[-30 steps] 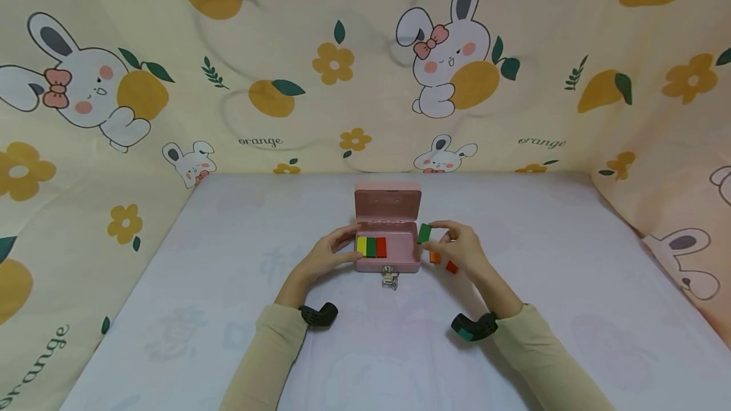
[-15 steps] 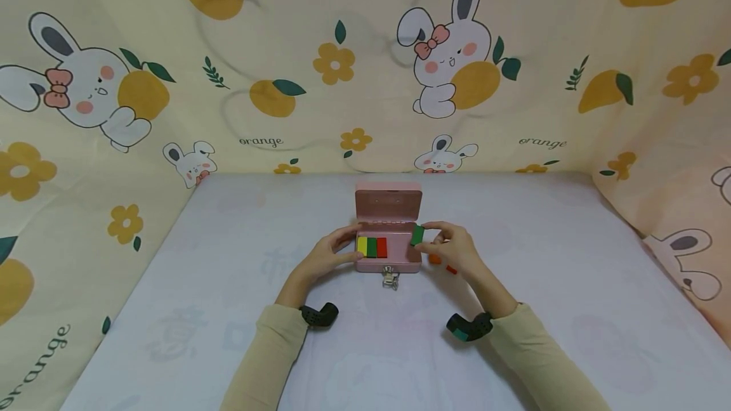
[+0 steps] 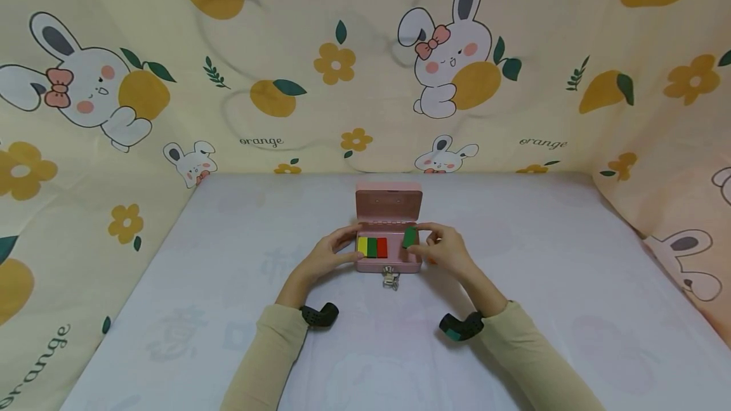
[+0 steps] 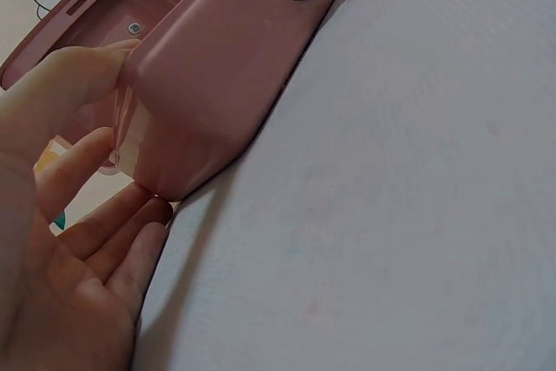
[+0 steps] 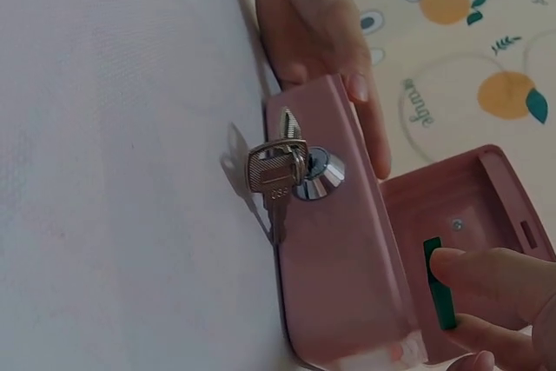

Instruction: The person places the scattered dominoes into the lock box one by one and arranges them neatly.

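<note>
Table (image 3: 365,354) white-covered; on it a pink box (image 3: 405,267), lid (image 3: 388,205) standing up. Left hand (image 3: 328,252) grips the box's left end, thumb at the rim, unchanged over the last second. Right hand (image 3: 452,251) has shifted inward, now reaching across the right wall, thumb and finger pinching a green block (image 3: 409,237). That block has gone from beside the box to the right part of its inside; cannot tell whether it touches bottom. My reading: carry nearly done, release not yet, bare gap left before the red block (image 3: 382,248), second green block (image 3: 372,248) and yellow block (image 3: 362,246). Orange block (image 3: 432,260) outside, mostly hidden.
</note>
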A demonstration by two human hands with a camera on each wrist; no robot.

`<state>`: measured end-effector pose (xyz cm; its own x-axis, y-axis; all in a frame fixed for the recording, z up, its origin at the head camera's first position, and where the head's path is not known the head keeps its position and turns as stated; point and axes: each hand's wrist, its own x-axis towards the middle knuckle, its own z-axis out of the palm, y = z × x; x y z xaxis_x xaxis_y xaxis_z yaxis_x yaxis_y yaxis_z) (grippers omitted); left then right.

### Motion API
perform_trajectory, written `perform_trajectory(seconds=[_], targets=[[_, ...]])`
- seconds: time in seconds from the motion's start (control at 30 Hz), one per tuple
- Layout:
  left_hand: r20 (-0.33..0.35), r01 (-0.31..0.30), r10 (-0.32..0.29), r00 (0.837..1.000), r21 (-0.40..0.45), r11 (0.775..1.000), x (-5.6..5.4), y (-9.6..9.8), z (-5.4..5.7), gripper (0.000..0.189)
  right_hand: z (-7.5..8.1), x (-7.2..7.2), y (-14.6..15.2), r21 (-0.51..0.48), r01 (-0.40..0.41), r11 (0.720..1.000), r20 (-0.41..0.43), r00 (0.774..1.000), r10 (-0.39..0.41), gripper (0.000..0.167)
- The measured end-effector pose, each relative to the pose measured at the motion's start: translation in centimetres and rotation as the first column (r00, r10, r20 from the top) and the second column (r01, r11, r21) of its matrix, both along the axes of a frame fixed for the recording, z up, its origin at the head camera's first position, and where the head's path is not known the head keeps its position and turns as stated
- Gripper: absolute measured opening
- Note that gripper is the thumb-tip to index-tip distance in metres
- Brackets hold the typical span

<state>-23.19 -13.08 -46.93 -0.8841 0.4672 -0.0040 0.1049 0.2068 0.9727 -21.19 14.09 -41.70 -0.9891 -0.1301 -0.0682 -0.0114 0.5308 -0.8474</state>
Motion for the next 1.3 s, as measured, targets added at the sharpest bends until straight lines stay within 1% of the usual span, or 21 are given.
perform_trajectory(seconds=[0.1, 0.3, 0.57, 0.7, 0.87, 1.1, 1.3], targets=[[0.005, -0.006, 0.006, 1.0, -0.005, 1.0, 0.0, 0.0, 0.0, 0.066, -0.2, -0.1, -0.2, 0.013, -0.003, 1.0, -0.013, 1.0, 0.003, 0.05], [0.009, -0.008, 0.008, 1.0, -0.005, 1.0, 0.1, 0.0, 0.1, 0.066, -0.4, -0.2, -0.6, 0.029, 0.0, 1.0, -0.008, 1.0, 0.0, 0.05], [0.007, -0.005, 0.005, 1.0, -0.005, 1.0, -0.1, -0.1, -0.1, 0.065, -0.8, -0.6, -1.5, 0.155, -0.029, 0.987, -0.083, 0.996, 0.042, 0.047], [0.013, -0.003, 0.003, 1.0, -0.002, 1.0, -0.1, 0.0, -0.1, 0.066, -1.1, -0.7, -1.8, 0.189, -0.031, 0.981, -0.082, 0.995, 0.047, 0.047], [0.011, -0.003, 0.003, 1.0, -0.001, 1.0, -0.1, 0.0, -0.1, 0.066, -1.6, -0.9, -2.2, 0.202, -0.02, 0.979, -0.097, 0.994, 0.041, 0.046], [0.02, -0.012, 0.012, 1.0, -0.002, 1.0, -0.1, 0.0, 0.0, 0.065, -2.0, -0.9, -3.1, 0.224, 0.007, 0.975, -0.028, 1.0, 0.0, 0.053], [0.016, -0.015, 0.015, 1.0, -0.008, 1.0, 0.0, 0.0, 0.0, 0.066, -2.1, -0.9, -3.6, 0.26, 0.039, 0.965, 0.002, 0.999, -0.041, 0.054]])
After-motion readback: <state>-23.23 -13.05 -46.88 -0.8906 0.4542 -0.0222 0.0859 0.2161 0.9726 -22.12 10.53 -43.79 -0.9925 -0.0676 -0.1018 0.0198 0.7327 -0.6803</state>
